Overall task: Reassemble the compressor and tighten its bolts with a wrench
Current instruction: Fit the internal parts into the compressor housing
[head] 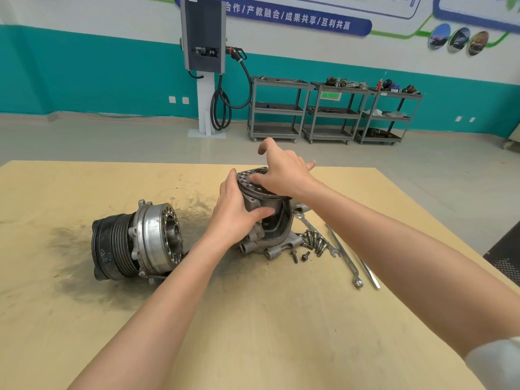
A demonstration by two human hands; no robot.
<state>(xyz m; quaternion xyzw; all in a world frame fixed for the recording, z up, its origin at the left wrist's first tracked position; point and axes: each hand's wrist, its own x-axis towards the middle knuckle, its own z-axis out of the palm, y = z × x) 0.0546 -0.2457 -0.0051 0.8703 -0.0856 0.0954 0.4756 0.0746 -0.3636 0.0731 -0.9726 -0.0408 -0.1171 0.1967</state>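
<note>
Gripping housing (pixel 270 218), left hand (pixel 235 212)

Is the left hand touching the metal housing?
Touching. The head view shows the left hand wrapped round the side of the housing, thumb lying across its front, no gap between them.

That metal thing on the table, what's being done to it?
A person is putting a compressor back together. The left hand grips the housing, while the right hand rests on the round plate on top. The pulley half lies to the left; bolts and wrenches wait untouched on the right.
</note>
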